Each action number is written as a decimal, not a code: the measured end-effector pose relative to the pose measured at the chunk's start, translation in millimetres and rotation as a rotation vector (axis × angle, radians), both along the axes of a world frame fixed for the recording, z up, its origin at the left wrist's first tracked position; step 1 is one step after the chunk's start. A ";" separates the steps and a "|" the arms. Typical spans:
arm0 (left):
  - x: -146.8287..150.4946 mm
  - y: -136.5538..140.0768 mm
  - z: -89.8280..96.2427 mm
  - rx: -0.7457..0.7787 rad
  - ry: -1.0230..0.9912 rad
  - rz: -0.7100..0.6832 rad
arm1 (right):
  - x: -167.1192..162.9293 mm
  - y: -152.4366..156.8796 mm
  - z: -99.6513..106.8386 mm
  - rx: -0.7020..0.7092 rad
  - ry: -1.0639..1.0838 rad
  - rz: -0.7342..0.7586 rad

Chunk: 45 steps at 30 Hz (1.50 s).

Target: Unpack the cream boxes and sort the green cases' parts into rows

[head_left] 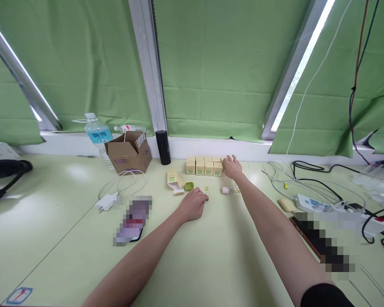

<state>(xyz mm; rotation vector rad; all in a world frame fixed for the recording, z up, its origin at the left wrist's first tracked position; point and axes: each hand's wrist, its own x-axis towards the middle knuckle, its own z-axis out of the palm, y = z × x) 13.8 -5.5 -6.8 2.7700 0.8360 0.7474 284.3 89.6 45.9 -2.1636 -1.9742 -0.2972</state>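
Several small cream boxes with green labels (208,166) stand side by side in a row. My right hand (233,167) is at the row's right end, against the last box. Its fingers are bent, and what they hold, if anything, is hidden. My left hand (193,204) rests on the table with its fingers curled in and nothing visible in them. Just beyond it lie a small green square tray (189,186) and a tiny yellowish piece (206,188). An opened cream box (174,181) is to the tray's left. Under my right wrist are a pale pink cylinder (225,190) and a clear plastic item (235,188).
Behind stand a cardboard box (131,155), a large water bottle (97,134) and a black flask (163,147). A white charger (106,202) and a phone (134,219) lie left. On the right are a power strip (310,204), tangled cables and a dark blurred-out device (320,243).
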 end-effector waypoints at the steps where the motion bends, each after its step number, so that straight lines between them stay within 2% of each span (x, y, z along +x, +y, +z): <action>1: 0.2 0.1 -0.1 0.001 0.004 -0.001 | 0.1 -0.5 -0.7 -0.007 0.006 0.003; 8: 0.5 0.5 0.5 0.004 0.009 -0.001 | -0.7 -7.1 7.5 -0.011 0.090 -0.051; 12: 0.6 1.3 0.4 -0.007 0.001 -0.002 | 0.7 -21.4 22.8 0.076 0.140 -0.105; 15: 0.9 2.0 0.0 -0.019 -0.022 0.014 | -3.4 -48.1 31.7 0.185 0.205 -0.114; 17: 0.5 2.6 0.1 -0.026 -0.054 0.045 | -12.5 -75.5 31.5 0.331 0.353 -0.006; 20: -1.1 4.1 0.7 -0.037 -0.128 0.124 | -36.5 -123.3 18.3 0.392 0.509 0.213; 24: -3.8 6.2 1.3 -0.056 -0.224 0.227 | -72.6 -169.6 -15.5 0.213 0.644 0.410; 29: -6.2 7.5 4.3 -0.123 -0.287 0.256 | -82.7 -179.7 -45.4 0.072 0.800 0.483; 34: -8.7 6.9 17.2 -0.219 -0.298 0.226 | -62.0 -175.9 -48.5 -0.017 0.738 0.433; 37: -14.1 -1.5 21.6 -0.276 -0.260 0.162 | -60.1 -176.5 -45.7 -0.066 0.709 0.444; 40: -22.9 -16.3 16.7 -0.362 -0.228 0.091 | -67.0 -178.0 -44.1 -0.106 0.677 0.440; 45: -31.3 -36.2 5.3 -0.442 -0.220 0.056 | -72.9 -181.1 -49.7 -0.099 0.709 0.460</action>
